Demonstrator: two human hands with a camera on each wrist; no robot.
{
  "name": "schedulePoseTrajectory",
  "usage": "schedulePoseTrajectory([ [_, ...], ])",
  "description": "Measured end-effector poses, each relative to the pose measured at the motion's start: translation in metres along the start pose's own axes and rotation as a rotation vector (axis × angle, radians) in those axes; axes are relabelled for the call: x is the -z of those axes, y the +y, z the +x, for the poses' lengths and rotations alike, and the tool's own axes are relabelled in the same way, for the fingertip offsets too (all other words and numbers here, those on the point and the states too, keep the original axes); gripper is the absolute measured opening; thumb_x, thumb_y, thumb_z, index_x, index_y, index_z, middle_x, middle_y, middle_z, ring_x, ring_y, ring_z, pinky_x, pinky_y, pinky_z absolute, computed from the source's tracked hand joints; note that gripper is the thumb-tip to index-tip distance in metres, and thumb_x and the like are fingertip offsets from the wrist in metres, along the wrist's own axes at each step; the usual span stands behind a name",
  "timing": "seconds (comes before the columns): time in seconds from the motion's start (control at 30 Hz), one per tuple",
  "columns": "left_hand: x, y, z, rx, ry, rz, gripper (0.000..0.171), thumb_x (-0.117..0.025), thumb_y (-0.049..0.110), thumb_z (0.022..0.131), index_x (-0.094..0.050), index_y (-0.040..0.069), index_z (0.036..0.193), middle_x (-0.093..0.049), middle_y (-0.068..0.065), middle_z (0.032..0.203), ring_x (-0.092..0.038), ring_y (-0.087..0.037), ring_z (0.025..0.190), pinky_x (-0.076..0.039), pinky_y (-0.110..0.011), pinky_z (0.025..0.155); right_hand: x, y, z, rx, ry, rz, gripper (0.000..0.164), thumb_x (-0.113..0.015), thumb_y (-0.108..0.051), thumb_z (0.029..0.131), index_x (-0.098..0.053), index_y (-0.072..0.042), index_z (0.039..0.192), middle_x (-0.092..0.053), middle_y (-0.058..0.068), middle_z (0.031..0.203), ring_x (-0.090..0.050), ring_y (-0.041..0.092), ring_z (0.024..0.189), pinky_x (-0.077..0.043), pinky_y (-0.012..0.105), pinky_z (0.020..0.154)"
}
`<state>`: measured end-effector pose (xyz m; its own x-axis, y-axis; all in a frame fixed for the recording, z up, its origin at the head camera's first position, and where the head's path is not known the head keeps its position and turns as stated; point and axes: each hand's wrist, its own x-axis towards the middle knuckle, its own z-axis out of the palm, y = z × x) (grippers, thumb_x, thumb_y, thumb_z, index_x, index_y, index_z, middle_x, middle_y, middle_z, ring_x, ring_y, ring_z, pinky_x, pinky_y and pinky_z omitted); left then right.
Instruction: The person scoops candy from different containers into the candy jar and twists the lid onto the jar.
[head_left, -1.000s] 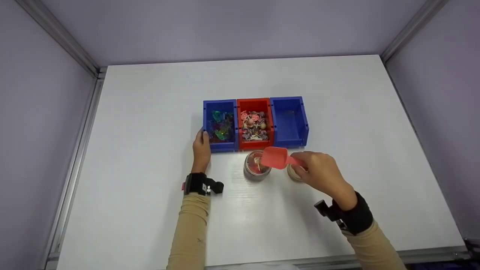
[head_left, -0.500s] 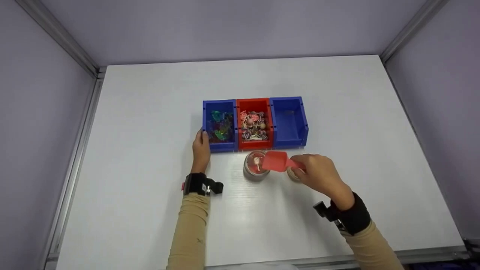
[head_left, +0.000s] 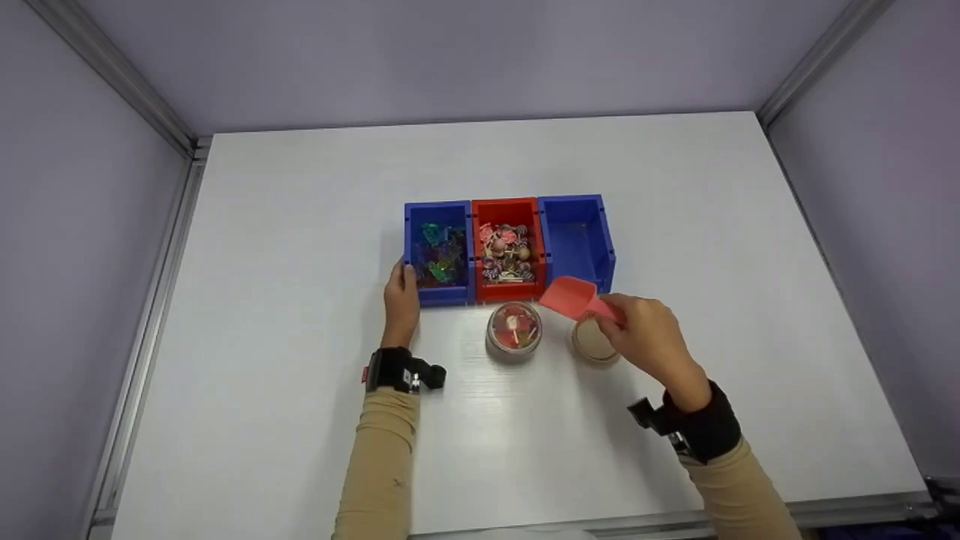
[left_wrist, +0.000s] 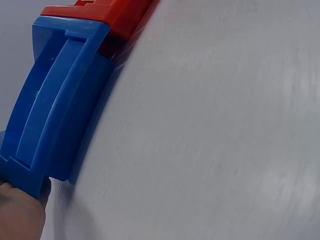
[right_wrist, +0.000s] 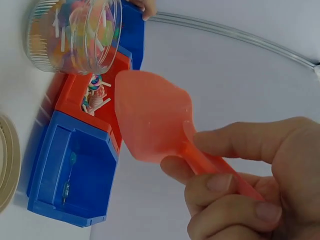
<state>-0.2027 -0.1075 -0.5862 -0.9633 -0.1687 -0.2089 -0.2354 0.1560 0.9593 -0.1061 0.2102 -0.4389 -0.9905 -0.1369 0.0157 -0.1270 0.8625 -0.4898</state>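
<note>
My right hand point(head_left: 646, 337) holds a red scoop point(head_left: 570, 297) by its handle, fingers curled round it. The scoop's bowl point(right_wrist: 152, 115) looks empty in the right wrist view and hangs above the table, right of a clear jar point(head_left: 514, 328). Small lollipops and colourful pieces fill the jar. Beneath my right hand lies a round beige lid point(head_left: 595, 341), partly covered. My left hand point(head_left: 402, 304) grips the front left corner of the left blue bin point(left_wrist: 70, 100); some of its fingers are hidden there.
Joined to the left blue bin are a red bin point(head_left: 506, 206) with small lollipops and a right blue bin point(head_left: 577, 236) with a few small bits at its bottom. All stand on a white table point(head_left: 300, 225) between pale walls.
My right hand has drawn the scoop from over the jar's right side up and to the right. The jar's mouth and more of the lid now show. The left hand has stayed put.
</note>
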Motion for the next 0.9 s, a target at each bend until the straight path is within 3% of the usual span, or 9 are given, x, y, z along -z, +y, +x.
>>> schedulePoseTrajectory([
  [0.17,0.0,0.001,0.0,0.005,-0.002,-0.002,0.053,-0.031,0.028,0.106,-0.029,0.0,0.15,-0.033,-0.018,0.156,-0.029,-0.029,0.148,-0.027,-0.041,0.123,-0.006,0.008,0.013,-0.12,0.12,0.002,0.025,-0.063,-0.009,0.084,-0.071,0.007,0.101,-0.062,0.015,0.064,-0.041,0.019,0.057,-0.03,0.026,0.051],
  [0.37,0.0,0.001,0.001,0.015,0.005,0.013,0.052,-0.032,0.027,0.106,-0.029,-0.001,0.15,-0.033,-0.019,0.156,-0.029,-0.03,0.148,-0.027,-0.041,0.123,-0.021,0.02,0.039,-0.231,0.145,0.015,0.027,-0.06,-0.015,0.086,-0.071,0.007,0.099,-0.063,0.015,0.069,-0.047,0.021,0.06,-0.031,0.026,0.051],
  [0.53,-0.001,0.0,0.001,0.016,0.003,0.036,0.053,-0.032,0.028,0.106,-0.029,-0.001,0.15,-0.033,-0.019,0.156,-0.029,-0.03,0.148,-0.027,-0.041,0.123,-0.035,0.025,0.059,-0.287,0.166,0.025,0.02,-0.058,-0.013,0.087,-0.061,0.001,0.072,-0.052,0.008,0.065,-0.047,0.023,0.06,-0.035,0.032,0.051],
  [0.67,0.0,0.0,0.001,0.011,0.008,0.033,0.053,-0.032,0.029,0.106,-0.03,0.0,0.15,-0.034,-0.018,0.156,-0.03,-0.03,0.148,-0.027,-0.041,0.123,-0.046,0.025,0.07,-0.325,0.189,0.031,0.027,-0.056,-0.013,0.087,-0.048,-0.007,0.062,-0.055,0.014,0.067,-0.05,0.027,0.061,-0.045,0.048,0.055],
  [0.77,0.0,0.001,0.001,0.007,0.013,0.031,0.052,-0.033,0.028,0.105,-0.031,-0.001,0.149,-0.035,-0.019,0.155,-0.03,-0.03,0.147,-0.028,-0.041,0.123,-0.053,0.025,0.077,-0.344,0.2,0.041,0.027,-0.054,-0.013,0.088,-0.052,-0.002,0.064,-0.064,0.027,0.075,-0.06,0.037,0.066,-0.05,0.057,0.064],
  [0.9,0.0,0.002,0.001,0.0,0.013,0.018,0.052,-0.033,0.027,0.106,-0.03,-0.002,0.149,-0.035,-0.019,0.155,-0.03,-0.03,0.148,-0.028,-0.041,0.123,-0.062,0.027,0.085,-0.36,0.197,0.033,0.029,-0.053,-0.014,0.092,-0.062,0.009,0.077,-0.068,0.035,0.088,-0.067,0.047,0.08,-0.052,0.059,0.071],
])
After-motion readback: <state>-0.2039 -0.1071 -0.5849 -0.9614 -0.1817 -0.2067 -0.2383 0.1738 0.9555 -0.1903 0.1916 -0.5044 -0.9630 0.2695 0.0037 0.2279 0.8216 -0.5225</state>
